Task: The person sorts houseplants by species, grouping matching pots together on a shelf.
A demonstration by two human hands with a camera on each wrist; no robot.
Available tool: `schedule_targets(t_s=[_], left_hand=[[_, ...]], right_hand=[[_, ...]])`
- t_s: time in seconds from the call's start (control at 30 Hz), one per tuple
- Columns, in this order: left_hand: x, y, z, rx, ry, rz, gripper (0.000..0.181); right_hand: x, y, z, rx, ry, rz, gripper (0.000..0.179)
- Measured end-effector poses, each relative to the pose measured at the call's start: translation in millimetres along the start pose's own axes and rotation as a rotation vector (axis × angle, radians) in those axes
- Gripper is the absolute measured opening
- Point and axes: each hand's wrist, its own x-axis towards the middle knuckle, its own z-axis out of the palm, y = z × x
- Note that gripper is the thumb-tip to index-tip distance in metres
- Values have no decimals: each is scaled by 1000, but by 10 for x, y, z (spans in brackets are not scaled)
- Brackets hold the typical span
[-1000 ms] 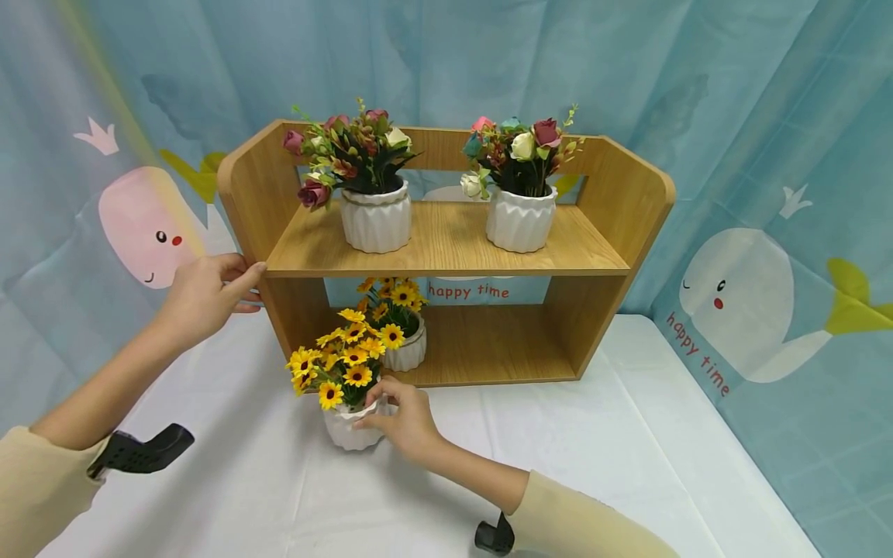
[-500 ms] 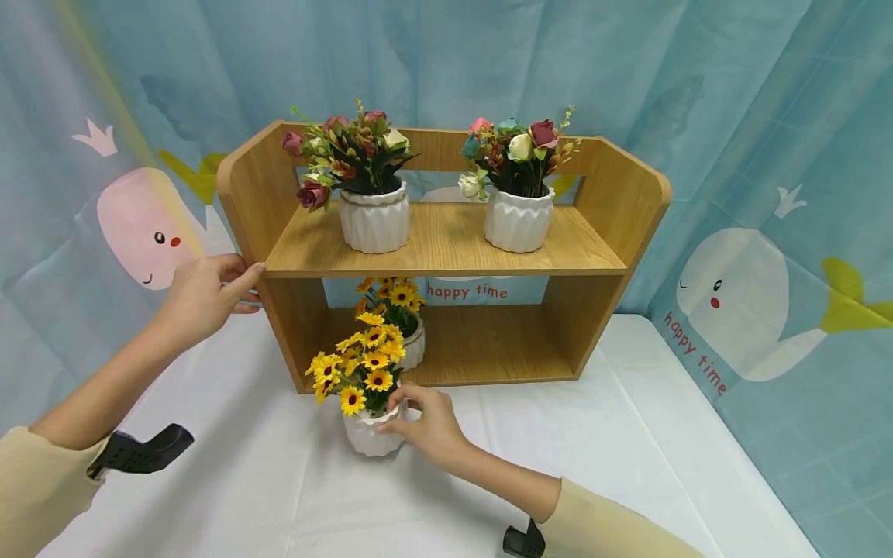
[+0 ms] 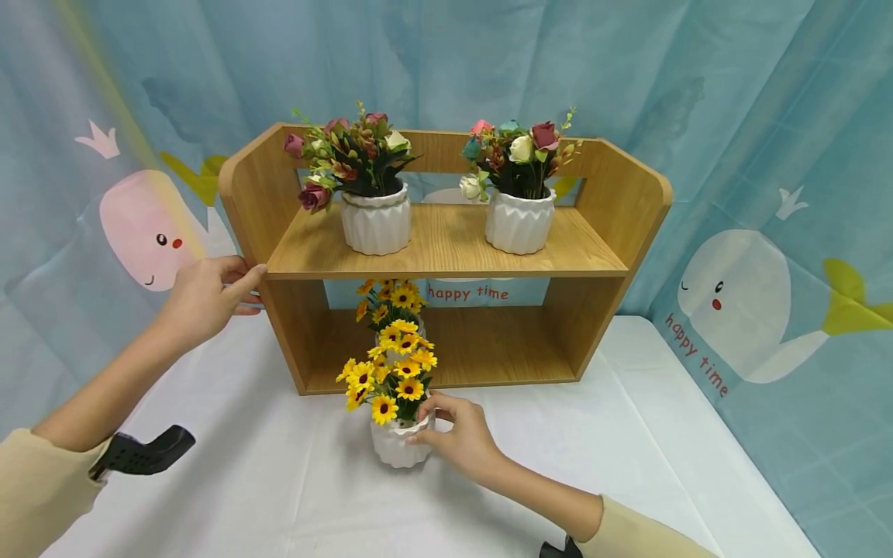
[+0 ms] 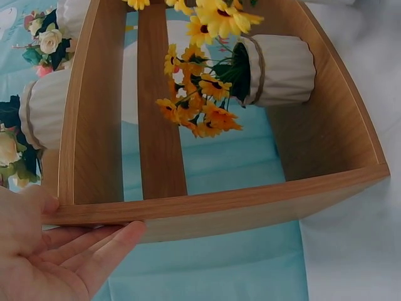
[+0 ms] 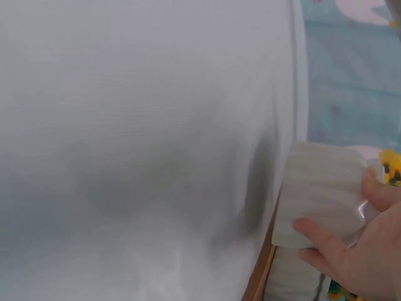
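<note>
A white ribbed pot of yellow sunflowers is gripped at its right side by the right hand, fingers curled round the wall, on the white tablecloth just in front of the wooden shelf unit. Farther back, the shelf's left side panel is touched by the left hand, fingers nearly straight and the thumb laid along the front edge of the upper board. 4 potted plants are counted in all. 2 carry sunflowers: the held one and 1 second sunflower pot on the lower board. 2 rose pots are seen on the upper board, the left rose pot and the right rose pot.
</note>
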Motion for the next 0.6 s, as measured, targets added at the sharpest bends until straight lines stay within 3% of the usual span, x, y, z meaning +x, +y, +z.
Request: schedule_targets(t_s=[0.6], left_hand=[[1, -10, 16, -4, 10, 2, 50]], right_hand=[[-163, 57, -425, -31, 116, 59, 23]])
